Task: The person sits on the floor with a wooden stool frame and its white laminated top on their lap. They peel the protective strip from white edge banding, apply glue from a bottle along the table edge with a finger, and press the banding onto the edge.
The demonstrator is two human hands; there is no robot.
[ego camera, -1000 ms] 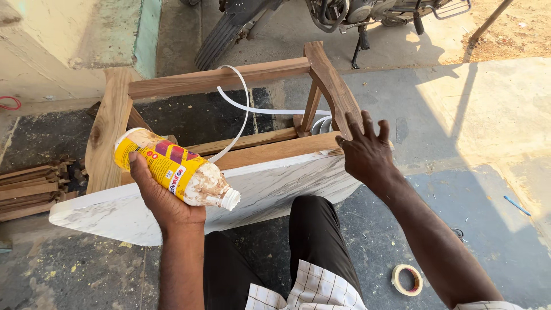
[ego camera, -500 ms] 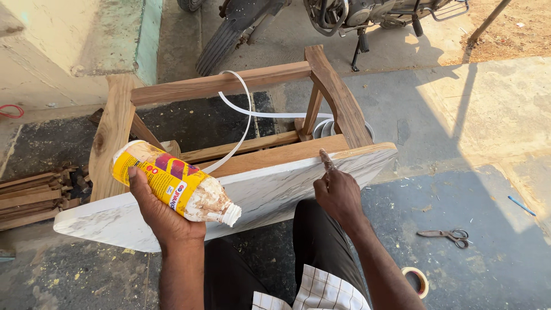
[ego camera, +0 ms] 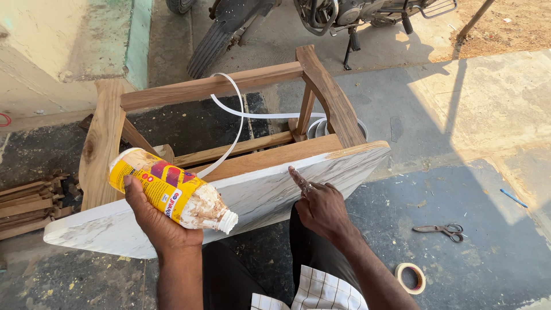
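Leaning against the near rail of a wooden chair frame [ego camera: 206,86], a white marble-patterned board [ego camera: 258,198] is seen tilted toward the person, its long lower edge running from the lower left up to a corner at the right. That right corner sits just beside the frame's slanted arm, and a pale raw edge is shown along the board's top right side. Open concrete floor [ego camera: 476,189] is left to the right of the board, where a pair of scissors [ego camera: 442,231] and a roll of tape [ego camera: 411,278] lie well apart from it. To the left, a stack of wood strips [ego camera: 28,204] is crowded near the board's far end. A white strip of edge banding [ego camera: 238,123] is looped through the frame above the board.

The left hand [ego camera: 152,221] is closed around a yellow glue bottle [ego camera: 172,192], which is held on its side over the board's face with its crusted nozzle pointing right. The right hand [ego camera: 321,206] is loosely curled, with the forefinger stretched out and its tip touching the board's face near the upper edge.
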